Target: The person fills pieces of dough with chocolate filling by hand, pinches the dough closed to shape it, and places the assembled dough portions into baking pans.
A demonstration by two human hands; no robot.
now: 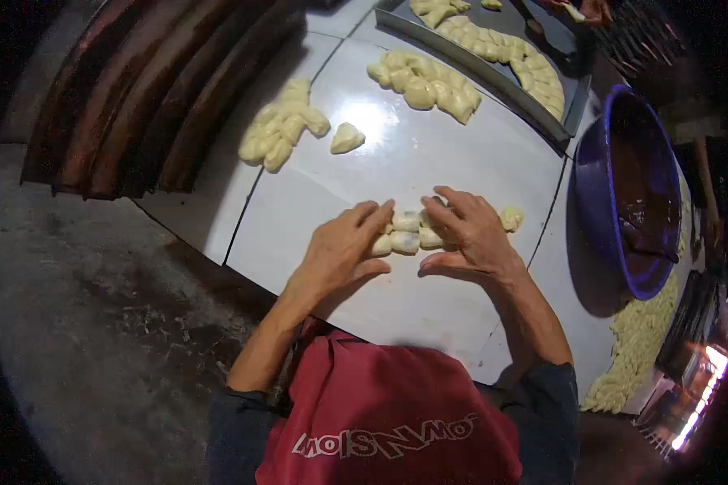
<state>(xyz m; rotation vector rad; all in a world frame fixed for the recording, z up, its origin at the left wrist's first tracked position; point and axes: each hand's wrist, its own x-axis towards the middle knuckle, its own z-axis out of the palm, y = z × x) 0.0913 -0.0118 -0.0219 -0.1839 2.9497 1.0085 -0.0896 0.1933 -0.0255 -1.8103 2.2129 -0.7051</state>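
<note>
Head view, from the left: one knobbly dough clump (281,131) lies on the white tiled table (299,214), and one small dough wedge (347,138) sits near it. The left hand (344,242) is cupped round the left end of a double row of dough (404,243), fingers curved on the far side and thumb on the near side. That double row lies flat near the table's front edge, its long axis running left to right; it is pale, smooth and plump, about five lobes showing in two lines, the full count hidden by fingers. Beyond it lies one long dough clump (429,87), slanting down rightward. The right hand (473,234) grasps the right end likewise. One small dough knob (511,218) shows just beside it, and one purple basin (584,182) stands farther right.
</note>
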